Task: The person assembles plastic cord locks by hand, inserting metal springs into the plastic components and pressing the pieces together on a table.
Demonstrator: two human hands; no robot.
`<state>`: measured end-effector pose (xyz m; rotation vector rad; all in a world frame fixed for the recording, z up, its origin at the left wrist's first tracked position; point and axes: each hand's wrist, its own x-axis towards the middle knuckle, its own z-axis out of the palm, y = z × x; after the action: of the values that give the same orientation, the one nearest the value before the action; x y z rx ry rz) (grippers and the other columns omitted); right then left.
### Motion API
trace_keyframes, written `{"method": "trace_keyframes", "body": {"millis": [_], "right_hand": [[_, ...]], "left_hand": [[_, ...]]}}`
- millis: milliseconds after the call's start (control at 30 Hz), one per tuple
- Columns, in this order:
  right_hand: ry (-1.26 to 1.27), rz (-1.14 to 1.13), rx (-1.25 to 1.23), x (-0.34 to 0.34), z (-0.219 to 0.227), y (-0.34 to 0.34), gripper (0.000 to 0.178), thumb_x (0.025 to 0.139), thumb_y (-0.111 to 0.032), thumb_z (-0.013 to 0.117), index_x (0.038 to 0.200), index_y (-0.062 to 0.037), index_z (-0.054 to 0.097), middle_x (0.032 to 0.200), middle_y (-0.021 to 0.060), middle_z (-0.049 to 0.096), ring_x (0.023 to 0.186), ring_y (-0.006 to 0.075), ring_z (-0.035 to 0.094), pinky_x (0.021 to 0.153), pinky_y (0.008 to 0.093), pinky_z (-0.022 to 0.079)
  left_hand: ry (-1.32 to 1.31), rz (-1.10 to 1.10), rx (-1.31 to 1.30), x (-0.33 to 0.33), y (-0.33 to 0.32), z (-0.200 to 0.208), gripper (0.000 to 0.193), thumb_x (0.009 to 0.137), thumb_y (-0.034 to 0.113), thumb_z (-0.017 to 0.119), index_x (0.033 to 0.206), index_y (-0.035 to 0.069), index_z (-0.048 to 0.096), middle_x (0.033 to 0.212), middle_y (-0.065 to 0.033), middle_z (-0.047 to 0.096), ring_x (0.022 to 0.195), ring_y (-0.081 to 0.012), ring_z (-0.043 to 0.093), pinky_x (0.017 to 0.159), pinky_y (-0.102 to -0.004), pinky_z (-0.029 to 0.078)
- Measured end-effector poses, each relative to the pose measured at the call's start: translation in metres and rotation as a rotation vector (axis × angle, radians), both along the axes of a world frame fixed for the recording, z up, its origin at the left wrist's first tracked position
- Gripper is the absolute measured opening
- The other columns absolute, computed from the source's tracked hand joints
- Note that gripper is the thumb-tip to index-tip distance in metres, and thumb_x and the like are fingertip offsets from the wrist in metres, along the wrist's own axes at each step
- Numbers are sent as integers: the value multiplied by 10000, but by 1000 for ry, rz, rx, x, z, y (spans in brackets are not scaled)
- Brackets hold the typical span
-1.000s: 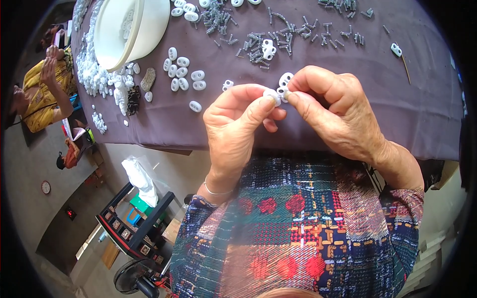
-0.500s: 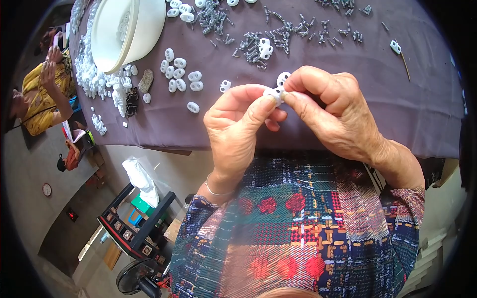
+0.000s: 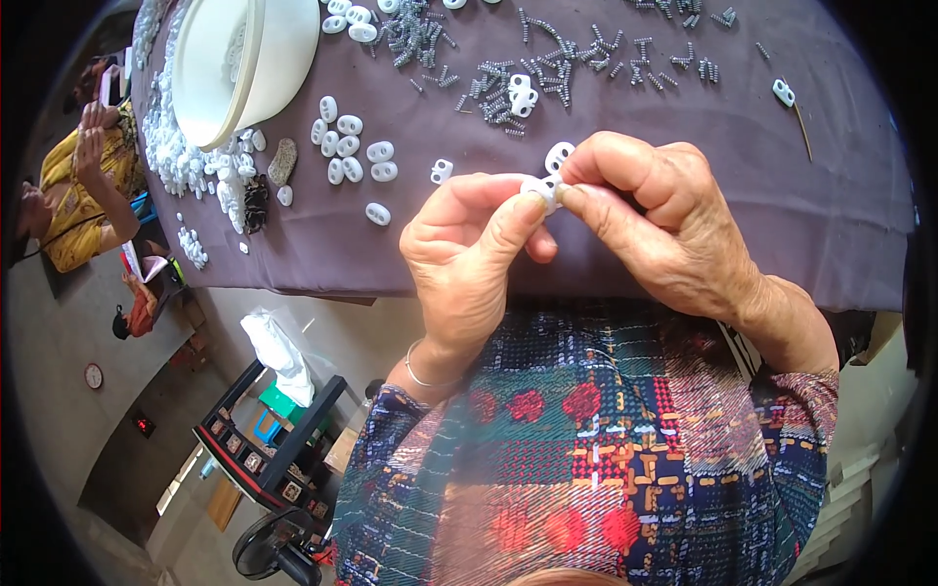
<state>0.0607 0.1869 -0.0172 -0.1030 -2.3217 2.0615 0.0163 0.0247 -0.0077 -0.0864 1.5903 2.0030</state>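
Between the thumb and forefinger of my left hand [image 3: 474, 234] is a small white plastic two-hole cord lock [image 3: 543, 191]. My right hand [image 3: 655, 220] pinches at the same piece with thumb and forefinger from the right; whatever else those fingertips hold is hidden. Just past the right forefinger shows another white two-hole part [image 3: 559, 156]; I cannot tell whether it is touched. A loose white part [image 3: 442, 171] lies left of my fingers. Farther off, a few white parts [image 3: 522, 96] sit among small metal springs [image 3: 562, 73].
Oval white pieces [image 3: 350, 146] lie in a group at the left. Behind them stands a white tub [image 3: 293, 59] beside a heap of small white parts [image 3: 176, 137]. A cord lock with a thin stick [image 3: 784, 93] lies far right on the dark tablecloth [image 3: 703, 107]. People [image 3: 83, 195] sit at left.
Both hands stay together at the cord lock, with only a slight shift of the fingers. The whole view has moved a little; nothing has been let go.
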Motion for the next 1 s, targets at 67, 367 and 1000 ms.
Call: {"method": "trace_keyframes", "body": {"millis": [67, 367, 1000], "right_hand": [[6, 0, -17, 0, 1, 0, 63, 824, -36, 583, 803, 16, 553, 606, 72, 509, 528, 118, 475, 485, 262, 354], [-86, 5, -25, -1, 2, -1, 65, 851, -45, 560, 808, 4, 567, 556, 23, 496, 455, 61, 452, 421, 225, 335], [296, -31, 499, 2, 5, -3, 301, 677, -27, 651, 947, 19, 527, 727, 104, 540, 585, 218, 566, 507, 313, 463]], "left_hand": [[-1, 3, 4, 0, 0, 0, 116, 821, 6, 626, 922, -44, 596, 836, -121, 647, 604, -129, 585, 559, -235, 494], [20, -12, -24, -1, 3, -2, 107, 820, -2, 626, 914, -44, 599, 827, -113, 644, 605, -122, 581, 559, -224, 486], [-284, -6, 255, -7, 7, 7, 111, 861, 45, 567, 955, 8, 522, 928, -134, 622, 776, -175, 638, 636, -247, 531]]}}
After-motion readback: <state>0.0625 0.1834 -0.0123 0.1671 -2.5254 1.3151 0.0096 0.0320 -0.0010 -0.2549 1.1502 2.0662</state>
